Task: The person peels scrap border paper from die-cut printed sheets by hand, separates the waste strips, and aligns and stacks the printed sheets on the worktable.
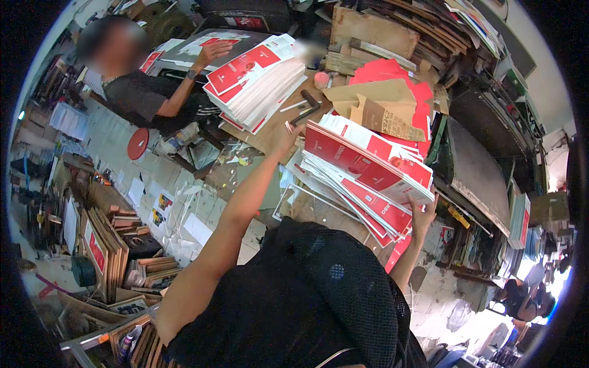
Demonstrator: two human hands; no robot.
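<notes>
A thick bundle of red and white printed sheets [362,161] is tilted up on its long edge over a looser, fanned pile of similar sheets [374,211] on the table. My right hand [423,211] is closed around the bundle's right end, its thumb side toward me. At the left end, my left hand [289,136] is beside the bundle's edge; its fingers are small and partly hidden, so their grip is unclear. Just beyond that hand lies a dark, angular bar-like tool [307,109] on the wooden table [270,132].
A tall stack of printed sheets [254,83] stands at the far left of the table. Brown paper [374,104] lies over red sheets [423,92] behind the bundle. Across the table, a person [141,92] rests a hand on other sheets. A dark machine [478,172] stands at right.
</notes>
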